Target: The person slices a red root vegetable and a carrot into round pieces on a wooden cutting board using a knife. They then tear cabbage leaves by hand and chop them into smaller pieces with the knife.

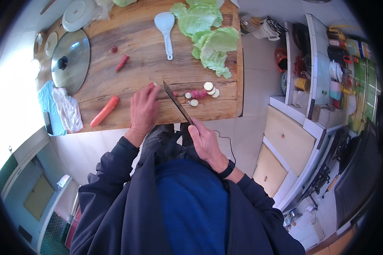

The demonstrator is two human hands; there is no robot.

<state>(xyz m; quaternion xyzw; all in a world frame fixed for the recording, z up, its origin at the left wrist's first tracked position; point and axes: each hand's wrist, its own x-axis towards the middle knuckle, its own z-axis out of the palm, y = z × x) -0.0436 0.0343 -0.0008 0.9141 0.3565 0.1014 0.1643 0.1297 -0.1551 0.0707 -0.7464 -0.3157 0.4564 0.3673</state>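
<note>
My right hand (205, 140) grips the handle of a knife (177, 101), its long dark blade slanting up and left over the wooden table (134, 76). My left hand (143, 106) rests on the table left of the blade, fingers bent over a red-skinned root vegetable piece (153, 84); only its cut end shows. Right of the knife lies another red-skinned piece (199, 93), with several pale round slices (208, 86) around it. A peeled carrot (104, 111) lies to the left of my left hand. A small red-skinned end (122, 62) lies farther back.
A pale blue rice paddle (164, 27) and cabbage leaves (215, 47) lie at the back. Left stand a glass lid (73, 70), a white plate (78, 14) and folded cloths (67, 110). A tiled counter with cupboard doors (289, 137) is on the right.
</note>
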